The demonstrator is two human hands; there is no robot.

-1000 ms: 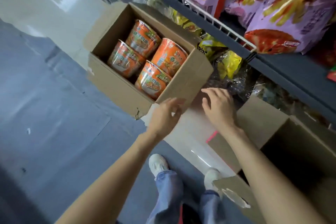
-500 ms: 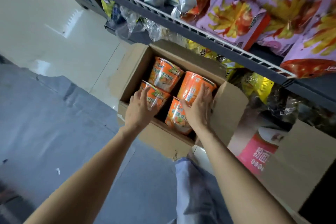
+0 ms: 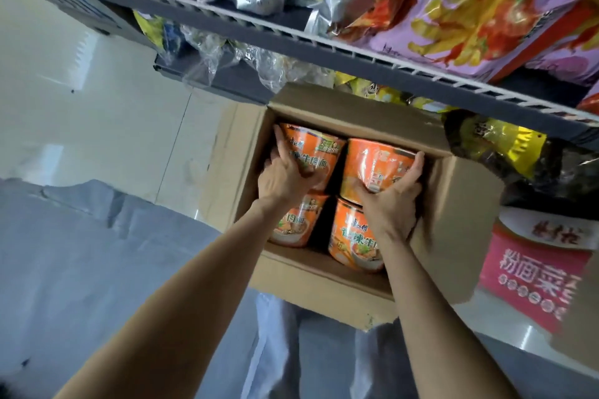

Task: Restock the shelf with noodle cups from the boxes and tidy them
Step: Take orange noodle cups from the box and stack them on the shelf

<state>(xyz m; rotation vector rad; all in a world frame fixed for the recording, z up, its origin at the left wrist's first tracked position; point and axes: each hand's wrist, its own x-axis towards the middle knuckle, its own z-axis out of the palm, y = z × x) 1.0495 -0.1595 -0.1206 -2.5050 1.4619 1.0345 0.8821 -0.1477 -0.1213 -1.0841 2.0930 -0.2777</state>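
In the open cardboard box [image 3: 324,285] on the floor, four orange noodle cups lie on their sides. The left hand [image 3: 285,178] curls its grip round the far-left cup [image 3: 312,152]; the right hand [image 3: 392,201] wraps the far-right cup [image 3: 372,165]. They look light, thin-walled and film-slick, so hold the body broadly and squeeze gently.
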